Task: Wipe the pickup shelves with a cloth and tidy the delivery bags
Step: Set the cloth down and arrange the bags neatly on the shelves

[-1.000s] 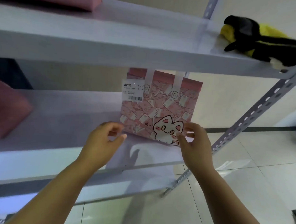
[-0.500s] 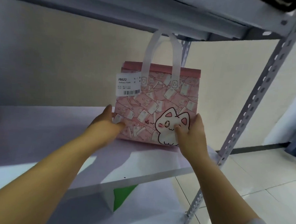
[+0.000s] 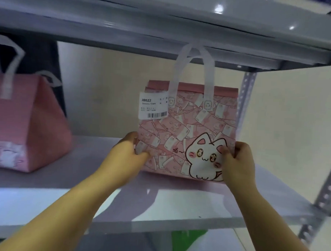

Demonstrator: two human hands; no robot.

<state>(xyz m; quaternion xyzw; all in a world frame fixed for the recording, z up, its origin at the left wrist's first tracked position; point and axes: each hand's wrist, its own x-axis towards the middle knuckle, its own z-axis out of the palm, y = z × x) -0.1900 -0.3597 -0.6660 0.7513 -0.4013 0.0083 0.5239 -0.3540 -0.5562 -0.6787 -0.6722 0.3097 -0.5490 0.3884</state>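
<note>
A pink delivery bag (image 3: pixel 187 130) with a white cartoon cat, white handles and a white label reading J8022 stands upright on the white shelf (image 3: pixel 68 197). My left hand (image 3: pixel 129 155) grips its lower left edge, thumb on the front. My right hand (image 3: pixel 238 163) grips its lower right edge, thumb over the cat print. A second pink bag (image 3: pixel 27 131) with white handles stands at the left on the same shelf. No cloth is in view.
The underside of the shelf above (image 3: pixel 164 27) hangs close over the bag's handles. A perforated grey metal upright (image 3: pixel 325 194) stands at the right front corner, another (image 3: pixel 245 94) behind the bag. Something green (image 3: pixel 187 240) shows below the shelf. A pale wall is behind.
My view has dropped to the level of the lower shelf and come closer. Both hands went from hovering by the cat bag to gripping its lower edges. The left pink bag has come back into view.
</note>
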